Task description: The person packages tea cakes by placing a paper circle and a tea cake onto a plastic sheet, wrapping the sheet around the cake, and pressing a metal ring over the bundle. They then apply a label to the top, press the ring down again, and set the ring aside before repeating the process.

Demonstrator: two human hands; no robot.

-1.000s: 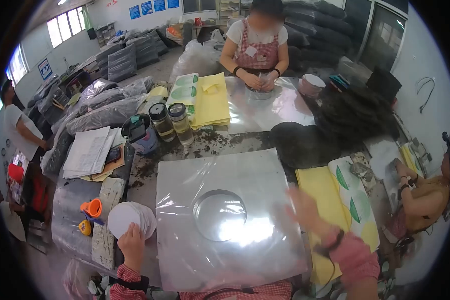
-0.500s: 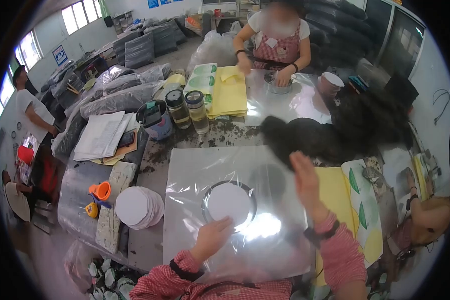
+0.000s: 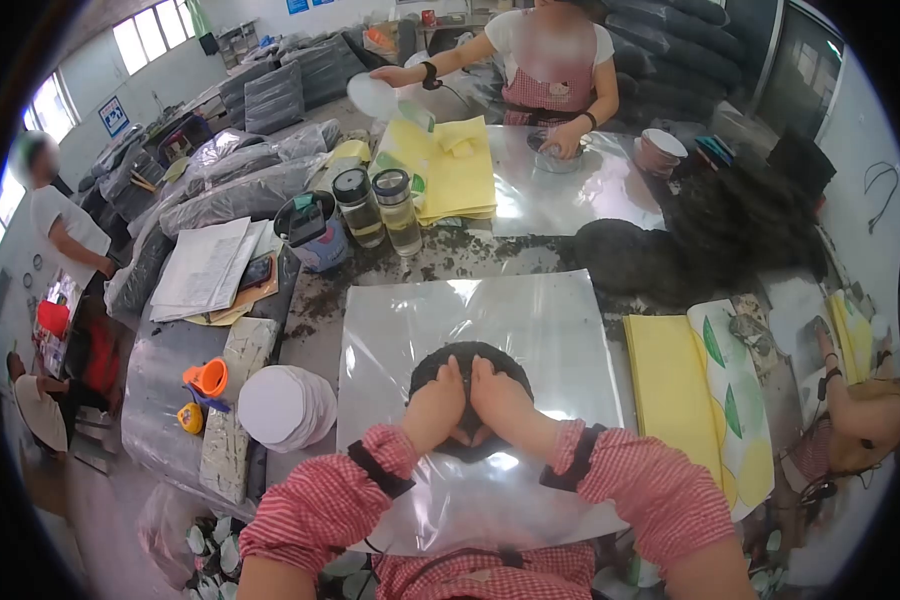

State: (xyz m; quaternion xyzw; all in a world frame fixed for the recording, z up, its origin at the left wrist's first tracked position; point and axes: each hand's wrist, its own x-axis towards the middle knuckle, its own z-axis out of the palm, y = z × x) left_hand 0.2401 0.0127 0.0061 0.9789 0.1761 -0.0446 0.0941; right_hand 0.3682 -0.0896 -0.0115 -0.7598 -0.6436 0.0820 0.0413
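Note:
Both hands meet over a rounded heap of dark, crumbly material [image 3: 425, 370] on a clear plastic sheet [image 3: 375, 340] in front of me. My left hand [image 3: 438, 402] cups its left side and my right hand [image 3: 498, 400] its right side. The fingers of each hand are held together and curved inward, with the fingertips almost touching at the top. The heap and my hands hide whatever lies underneath. A stack of white paper discs [image 3: 282, 408] sits to the left of the sheet.
A large dark pile [image 3: 720, 235] lies at the back right. Yellow sheets [image 3: 660, 400] are on the right. Two bottles [image 3: 398, 212], a pail [image 3: 315, 240], papers [image 3: 200, 268] and an orange cup [image 3: 208, 377] stand left. Across the table, a co-worker [image 3: 555, 70] holds out a white disc [image 3: 372, 96].
My right hand has come down from near the dark pile to join my left. Dark material now covers the place where the white disc and metal ring showed. The co-worker's arm has stretched out sideways.

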